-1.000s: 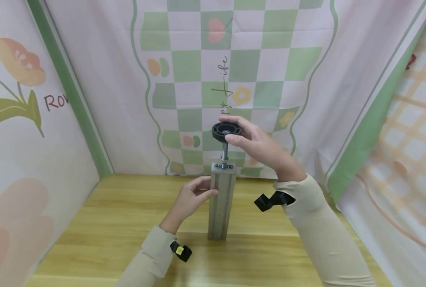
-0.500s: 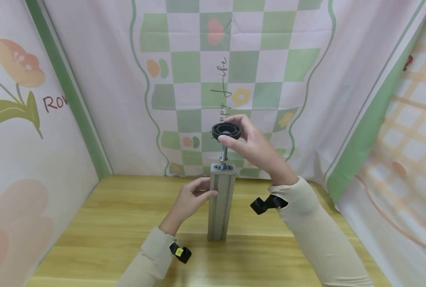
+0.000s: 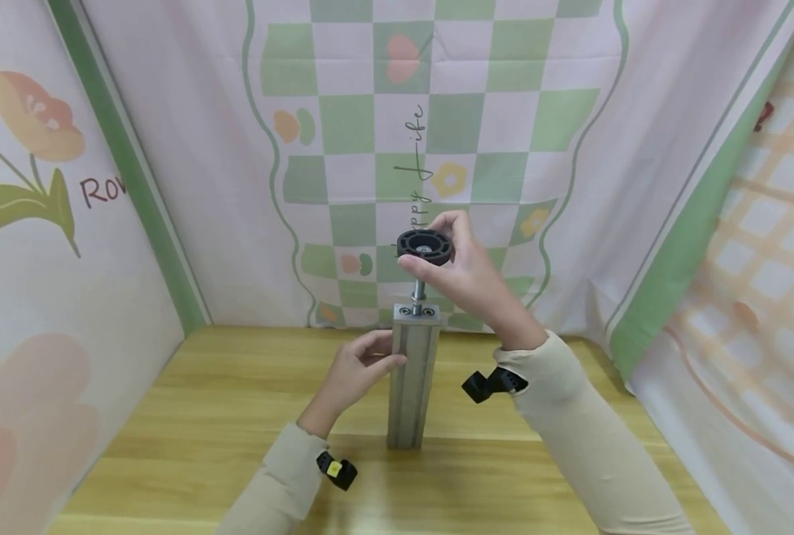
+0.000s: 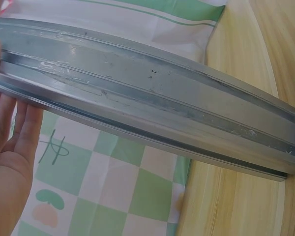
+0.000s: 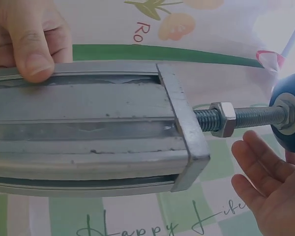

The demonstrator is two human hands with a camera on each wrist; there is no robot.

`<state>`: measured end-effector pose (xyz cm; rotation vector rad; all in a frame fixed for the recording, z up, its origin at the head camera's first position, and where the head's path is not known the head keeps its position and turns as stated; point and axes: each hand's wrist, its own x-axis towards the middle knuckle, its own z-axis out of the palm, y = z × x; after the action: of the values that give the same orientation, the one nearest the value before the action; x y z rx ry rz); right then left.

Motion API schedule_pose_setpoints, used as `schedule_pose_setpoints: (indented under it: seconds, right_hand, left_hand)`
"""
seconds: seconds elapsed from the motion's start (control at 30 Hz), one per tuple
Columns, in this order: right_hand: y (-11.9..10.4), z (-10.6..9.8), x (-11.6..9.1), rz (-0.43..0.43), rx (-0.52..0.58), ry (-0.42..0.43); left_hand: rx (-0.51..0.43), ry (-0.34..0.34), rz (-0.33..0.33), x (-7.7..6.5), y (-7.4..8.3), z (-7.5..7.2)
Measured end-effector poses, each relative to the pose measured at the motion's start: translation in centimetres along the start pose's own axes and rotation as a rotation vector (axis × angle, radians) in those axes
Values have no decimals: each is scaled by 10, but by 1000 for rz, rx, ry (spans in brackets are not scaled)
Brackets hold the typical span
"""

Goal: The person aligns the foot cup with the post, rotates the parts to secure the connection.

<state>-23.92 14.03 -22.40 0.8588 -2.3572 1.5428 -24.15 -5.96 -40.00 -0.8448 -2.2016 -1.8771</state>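
"Counter of yellow wood grain [image 3: 236, 416]; what's standing on it?"

"A grooved grey metal post [image 3: 410, 386], upright. Stiff, probably hefty, maybe slick; I'd take its edges, as the left hand [image 3: 357, 368] does, fingers bent round it."

"And the right hand [image 3: 470, 279]?"

"Thumb and finger pinch the round black foot [image 3: 413, 241] by its rim, a sensible hold, atop the threaded steel bolt [image 5: 258, 117]; other fingers loose."

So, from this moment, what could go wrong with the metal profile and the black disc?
The tall metal profile stands upright on its narrow end, so it might tip if the left hand loosens. Also, the nut sits apart from the end plate, so the threaded rod could perhaps loosen if the right hand twists the black disc.
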Motion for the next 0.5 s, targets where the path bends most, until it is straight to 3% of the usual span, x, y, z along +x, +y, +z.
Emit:
schedule_pose_setpoints:
  seconds: [0.27,0.5]
  right_hand:
    - [2,3,-1,-99,-1,19]
    - [2,-1,-3,-156,-77,10]
  left_hand:
    - [-3,-7,13,1,-1,-1]
    - [-1,-6,-4,0,0,-1]
